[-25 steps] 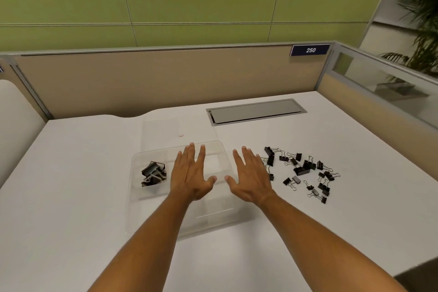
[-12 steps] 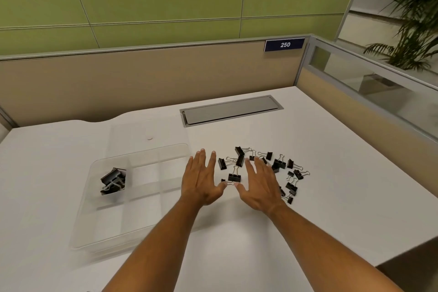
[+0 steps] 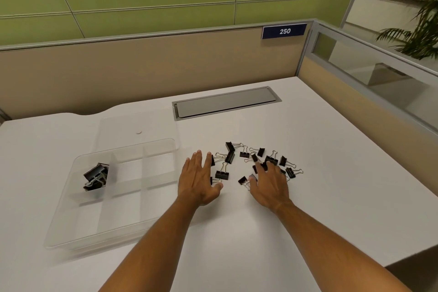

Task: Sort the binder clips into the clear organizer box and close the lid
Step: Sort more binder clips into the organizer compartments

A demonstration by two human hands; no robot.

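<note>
The right hand (image 3: 269, 182) lies palm-down over part of the scatter of small black binder clips with silver wire handles (image 3: 256, 161), so the clips beneath it are hidden, and whether its fingertips touch any clip cannot be told. The left hand (image 3: 198, 179) covers most of two clips at its right side. In the clear plastic organizer box (image 3: 78, 227), the heap of larger black clips (image 3: 96, 176) is too tangled to count.

A grey rectangular metal cable hatch (image 3: 226, 101) is lying flush in the white desk (image 3: 331, 173). A blue "250" sign (image 3: 284, 31) is sitting on the beige partition (image 3: 142, 71), with a green potted plant (image 3: 419, 19) standing behind glass.
</note>
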